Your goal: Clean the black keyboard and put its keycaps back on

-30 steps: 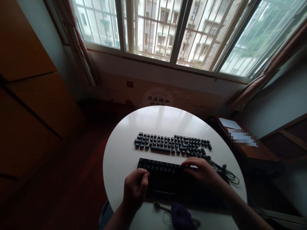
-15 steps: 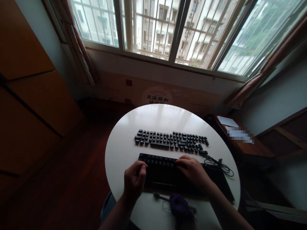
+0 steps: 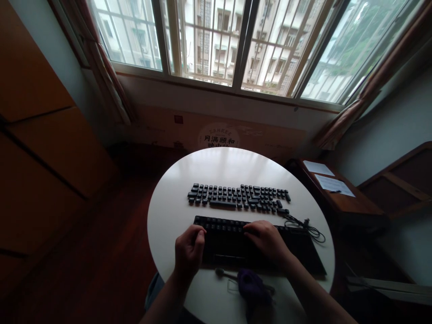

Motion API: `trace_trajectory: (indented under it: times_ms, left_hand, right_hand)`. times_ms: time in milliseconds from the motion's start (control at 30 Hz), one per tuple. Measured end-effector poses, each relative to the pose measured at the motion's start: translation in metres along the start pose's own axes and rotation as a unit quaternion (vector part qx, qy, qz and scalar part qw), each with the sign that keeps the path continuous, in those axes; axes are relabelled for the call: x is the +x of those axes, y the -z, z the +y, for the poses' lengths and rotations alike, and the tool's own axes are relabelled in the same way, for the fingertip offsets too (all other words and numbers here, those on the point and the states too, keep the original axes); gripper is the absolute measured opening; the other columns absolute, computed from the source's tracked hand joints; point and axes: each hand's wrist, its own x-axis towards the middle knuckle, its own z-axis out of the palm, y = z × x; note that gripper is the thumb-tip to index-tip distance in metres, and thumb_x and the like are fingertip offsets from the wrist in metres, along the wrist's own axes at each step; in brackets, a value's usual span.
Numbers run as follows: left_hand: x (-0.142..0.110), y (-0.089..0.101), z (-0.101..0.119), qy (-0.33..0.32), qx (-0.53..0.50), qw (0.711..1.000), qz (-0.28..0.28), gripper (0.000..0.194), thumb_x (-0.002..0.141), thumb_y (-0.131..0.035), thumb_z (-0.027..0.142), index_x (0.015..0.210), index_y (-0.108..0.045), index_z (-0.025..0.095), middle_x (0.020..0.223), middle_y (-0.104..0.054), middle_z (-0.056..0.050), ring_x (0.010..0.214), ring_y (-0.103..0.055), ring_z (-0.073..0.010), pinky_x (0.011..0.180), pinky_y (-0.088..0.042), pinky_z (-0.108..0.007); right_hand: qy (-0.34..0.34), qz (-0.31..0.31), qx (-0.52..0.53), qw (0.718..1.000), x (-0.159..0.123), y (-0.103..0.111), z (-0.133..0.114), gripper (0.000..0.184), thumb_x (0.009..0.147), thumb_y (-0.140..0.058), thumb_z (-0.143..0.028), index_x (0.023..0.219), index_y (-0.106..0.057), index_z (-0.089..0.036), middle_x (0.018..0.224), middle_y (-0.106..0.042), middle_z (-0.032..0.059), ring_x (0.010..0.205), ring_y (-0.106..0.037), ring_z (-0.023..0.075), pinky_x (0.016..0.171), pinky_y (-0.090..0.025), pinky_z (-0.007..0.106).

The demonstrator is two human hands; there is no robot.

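Observation:
A black keyboard [image 3: 229,247] lies on the round white table, with keycaps seated along its upper rows and the lower part dark and bare. At its left edge my left hand [image 3: 189,252] is closed, thumb against curled fingers; whatever is in it is hidden. My right hand [image 3: 268,240] reaches over the keyboard from the right. Its fingers are bent together, tips on a keycap [image 3: 243,228] at the right end of the visible keycaps. Loose black keycaps [image 3: 222,195] lie in keyboard-like rows behind the keyboard, a long bar-shaped one among them.
A coiled black cable [image 3: 313,231] sits at the table's right. Near the front lie a small brush [image 3: 221,272], a wire loop [image 3: 232,285] and a purple cloth-like item [image 3: 250,282]. Papers [image 3: 334,185] rest on a wooden side table [image 3: 364,202] at right.
The view has shifted slightly. Both hands stay at nearly the same places on the keyboard, the right fingers still at the keycaps.

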Motion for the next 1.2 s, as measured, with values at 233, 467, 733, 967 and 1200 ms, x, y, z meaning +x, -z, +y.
trace_trajectory:
  times_ms: [233, 467, 733, 967, 1200]
  left_hand:
    - [0.0, 0.0, -0.001, -0.002, 0.003, 1.0, 0.006, 0.025, 0.089, -0.05, 0.034, 0.072, -0.061, 0.019, 0.052, -0.047, 0.005, 0.046, -0.046, -0.0121, 0.046, -0.038, -0.022]
    - [-0.001, -0.001, -0.001, -0.002, 0.005, 1.0, 0.003, 0.026, 0.091, -0.049, 0.035, 0.073, -0.061, 0.019, 0.055, -0.049, 0.004, 0.049, -0.047, -0.0129, 0.049, -0.039, -0.023]
    - [-0.001, 0.0, -0.003, -0.008, -0.001, 1.0, 0.028, 0.025, 0.091, -0.049, 0.032, 0.074, -0.061, 0.018, 0.058, -0.052, 0.004, 0.051, -0.049, -0.013, 0.051, -0.04, -0.023]
    - [0.0, -0.002, -0.005, -0.022, 0.003, 0.999, 0.034, 0.025, 0.09, -0.049, 0.033, 0.073, -0.061, 0.019, 0.057, -0.053, 0.004, 0.052, -0.051, -0.0133, 0.052, -0.041, -0.022]
    - [-0.001, -0.002, -0.004, -0.055, -0.004, 0.998, 0.01, 0.024, 0.089, -0.05, 0.031, 0.072, -0.061, 0.019, 0.056, -0.054, 0.004, 0.051, -0.053, -0.0127, 0.052, -0.041, -0.022]
  right_hand:
    - [-0.005, 0.002, 0.035, 0.999, 0.002, -0.002, 0.006, 0.008, 0.081, -0.073, -0.022, 0.086, -0.078, -0.027, 0.088, -0.079, 0.0034, 0.085, -0.073, 0.0263, 0.082, -0.053, 0.039]
    - [0.04, 0.022, 0.042, 0.998, 0.0, -0.005, 0.009, 0.01, 0.083, -0.072, -0.018, 0.089, -0.077, -0.025, 0.09, -0.079, 0.0035, 0.086, -0.072, 0.0245, 0.083, -0.052, 0.038]
    - [0.111, 0.088, 0.024, 0.99, -0.01, -0.017, 0.016, 0.009, 0.089, -0.069, -0.019, 0.095, -0.075, -0.024, 0.094, -0.078, 0.0049, 0.087, -0.072, 0.0231, 0.097, -0.047, 0.044]
    - [0.143, 0.111, 0.022, 0.983, -0.01, -0.019, 0.018, 0.01, 0.089, -0.07, -0.017, 0.094, -0.075, -0.023, 0.09, -0.078, 0.0052, 0.084, -0.071, 0.0231, 0.082, -0.052, 0.038]
    - [0.153, 0.122, 0.02, 0.98, -0.011, -0.022, 0.014, 0.01, 0.09, -0.069, -0.016, 0.091, -0.075, -0.024, 0.095, -0.076, 0.0047, 0.086, -0.068, 0.0219, 0.08, -0.053, 0.036]
